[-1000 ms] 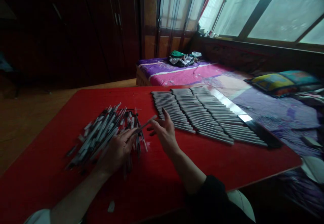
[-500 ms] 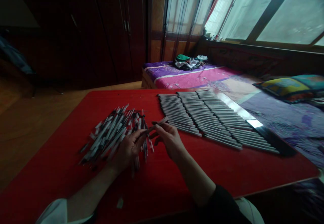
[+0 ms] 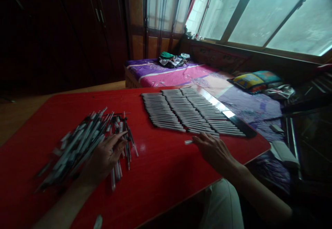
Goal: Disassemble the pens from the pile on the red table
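Place: home bedroom | bed (image 3: 185, 73) | colourful cushions (image 3: 249, 81) | tall dark wardrobe (image 3: 111, 39) | wide curtained window (image 3: 275, 18)

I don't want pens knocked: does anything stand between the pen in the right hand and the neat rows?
Nothing visible does: between the exposed end of the pen and the rows, only red tabletop shows. The right hand hides part of the gap.

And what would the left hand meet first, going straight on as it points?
For the left hand, probably the loose thin rods right by its fingertips, though its height is unclear; past those, red tabletop, then the leftmost column of laid-out pen-like rods.
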Demonstrator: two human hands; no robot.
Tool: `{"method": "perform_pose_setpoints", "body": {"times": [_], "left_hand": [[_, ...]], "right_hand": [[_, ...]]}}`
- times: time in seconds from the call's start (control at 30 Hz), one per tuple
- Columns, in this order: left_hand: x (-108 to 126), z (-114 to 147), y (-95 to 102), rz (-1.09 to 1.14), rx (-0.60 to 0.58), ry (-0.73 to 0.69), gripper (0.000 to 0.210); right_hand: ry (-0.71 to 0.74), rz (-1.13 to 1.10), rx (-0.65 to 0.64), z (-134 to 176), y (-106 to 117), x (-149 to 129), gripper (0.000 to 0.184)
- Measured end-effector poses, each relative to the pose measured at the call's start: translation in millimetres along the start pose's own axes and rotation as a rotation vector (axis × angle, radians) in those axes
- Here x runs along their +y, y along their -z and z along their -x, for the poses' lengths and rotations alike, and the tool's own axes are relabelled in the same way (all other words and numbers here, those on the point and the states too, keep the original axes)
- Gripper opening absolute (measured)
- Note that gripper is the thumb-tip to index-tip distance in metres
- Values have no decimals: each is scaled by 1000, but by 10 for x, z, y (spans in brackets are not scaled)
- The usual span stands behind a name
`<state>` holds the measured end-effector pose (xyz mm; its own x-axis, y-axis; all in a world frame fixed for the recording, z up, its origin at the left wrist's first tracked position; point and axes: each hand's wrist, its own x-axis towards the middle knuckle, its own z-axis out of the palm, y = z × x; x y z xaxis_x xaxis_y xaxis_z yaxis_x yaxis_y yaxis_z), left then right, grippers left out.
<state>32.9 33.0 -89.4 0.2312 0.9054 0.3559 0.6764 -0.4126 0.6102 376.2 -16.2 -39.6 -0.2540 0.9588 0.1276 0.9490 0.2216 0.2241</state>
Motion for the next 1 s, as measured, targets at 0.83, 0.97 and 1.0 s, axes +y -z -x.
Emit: {"method": "perform_pose_setpoints", "body": {"times": [0.83, 0.97, 1.0], "left_hand": [[-22, -15, 15, -55, 89, 70, 40], [-13, -28, 39, -51, 105, 78, 39], [-17, -32, 41, -51, 107, 78, 39]], "right_hand": [[-999, -1519, 74, 442, -362, 359, 24], [-781, -731, 131, 349, -480, 436, 32], [-738, -557, 114, 309, -502, 447, 31]]}}
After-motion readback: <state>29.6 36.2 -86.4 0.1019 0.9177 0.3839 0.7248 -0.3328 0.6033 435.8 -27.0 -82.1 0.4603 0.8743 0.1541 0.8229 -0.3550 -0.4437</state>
